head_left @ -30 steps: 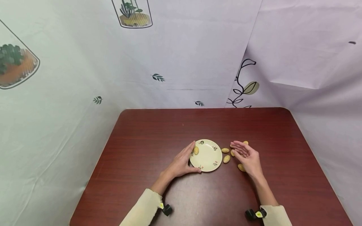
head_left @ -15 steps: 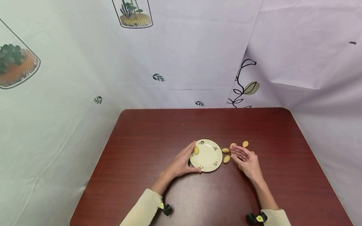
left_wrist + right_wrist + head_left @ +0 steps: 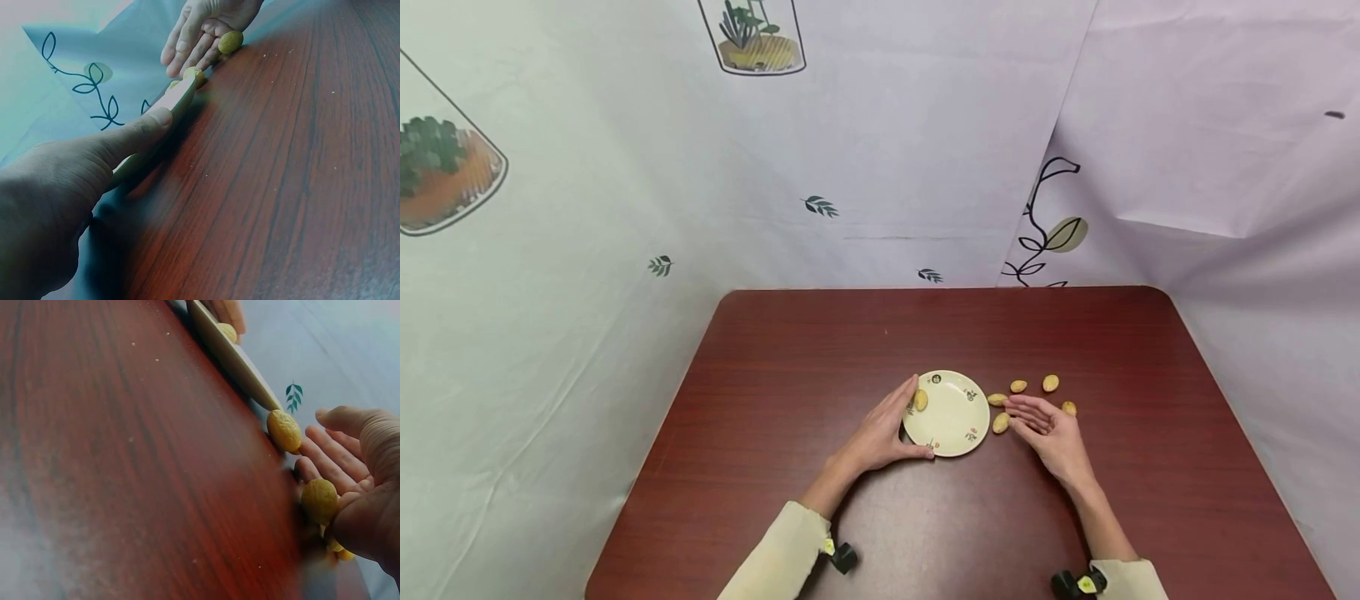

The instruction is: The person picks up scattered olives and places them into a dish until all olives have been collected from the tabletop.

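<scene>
A cream saucer point(image 3: 953, 421) with small printed motifs stands on the table. My left hand point(image 3: 876, 433) grips its left side, the thumb point(image 3: 156, 119) along the near rim and the fingers at the far left. One small yellow oval point(image 3: 921, 400) with a bumpy skin lies on the saucer beside those fingers. Right of the saucer, my right hand point(image 3: 1056, 437) is turned on its side, its fingers slightly bent and its palm towards the saucer. Its fingertips are right at two ovals, one near the rim point(image 3: 997, 400) and one closer to me point(image 3: 1001, 422). Another oval point(image 3: 319, 501) shows by its palm.
Behind the right hand lie more yellow ovals, one at the back point(image 3: 1018, 387), one further right point(image 3: 1051, 383) and one beside the knuckles point(image 3: 1069, 408). The dark red wooden table point(image 3: 820, 350) ends at a pale printed cloth backdrop point(image 3: 887, 167).
My right hand has moved left and slightly nearer to me, towards the saucer, uncovering ovals behind it. The oval near its wrist is now hidden in the head view. The left hand and saucer stay put.
</scene>
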Demonstrator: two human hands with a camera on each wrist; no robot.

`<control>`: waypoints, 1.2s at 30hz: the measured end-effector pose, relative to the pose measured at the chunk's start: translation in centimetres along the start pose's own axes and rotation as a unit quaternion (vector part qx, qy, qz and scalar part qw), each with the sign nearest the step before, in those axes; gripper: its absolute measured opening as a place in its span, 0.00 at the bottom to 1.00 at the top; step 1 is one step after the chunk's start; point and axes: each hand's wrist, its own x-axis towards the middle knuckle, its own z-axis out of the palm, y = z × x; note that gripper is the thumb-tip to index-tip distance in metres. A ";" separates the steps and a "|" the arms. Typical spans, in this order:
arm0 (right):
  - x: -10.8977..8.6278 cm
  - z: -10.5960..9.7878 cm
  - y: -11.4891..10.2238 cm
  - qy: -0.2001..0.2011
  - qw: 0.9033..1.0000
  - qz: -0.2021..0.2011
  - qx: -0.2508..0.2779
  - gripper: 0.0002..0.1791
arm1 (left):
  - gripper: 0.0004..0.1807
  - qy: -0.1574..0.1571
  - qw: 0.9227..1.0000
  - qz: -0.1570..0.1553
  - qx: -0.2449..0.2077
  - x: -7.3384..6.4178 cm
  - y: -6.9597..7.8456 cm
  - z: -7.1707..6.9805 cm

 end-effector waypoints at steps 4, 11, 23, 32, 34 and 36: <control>-0.1 0.0 0.2 -0.003 1.000 -0.002 -0.001 0.21 | 0.73 0.004 1.000 0.006 0.004 0.0 -0.1 0.1; -0.3 0.3 0.3 -0.003 1.000 -0.003 -0.010 0.21 | 0.73 0.004 1.000 0.006 0.003 0.0 0.0 0.1; -0.3 0.5 0.4 -0.009 0.999 -0.028 -0.027 0.23 | 0.72 0.001 1.000 0.002 0.000 0.1 0.0 0.0; 0.0 0.3 0.7 -0.030 0.997 -0.037 -0.063 0.24 | 0.72 0.008 1.000 0.005 -0.001 0.0 0.1 -0.1; 0.0 0.3 0.5 -0.034 0.996 -0.037 -0.070 0.24 | 0.72 0.010 1.000 0.006 0.000 0.0 0.1 -0.1; 0.0 0.3 0.3 -0.039 0.995 -0.035 -0.083 0.25 | 0.72 0.010 1.000 0.005 0.000 0.0 0.1 -0.1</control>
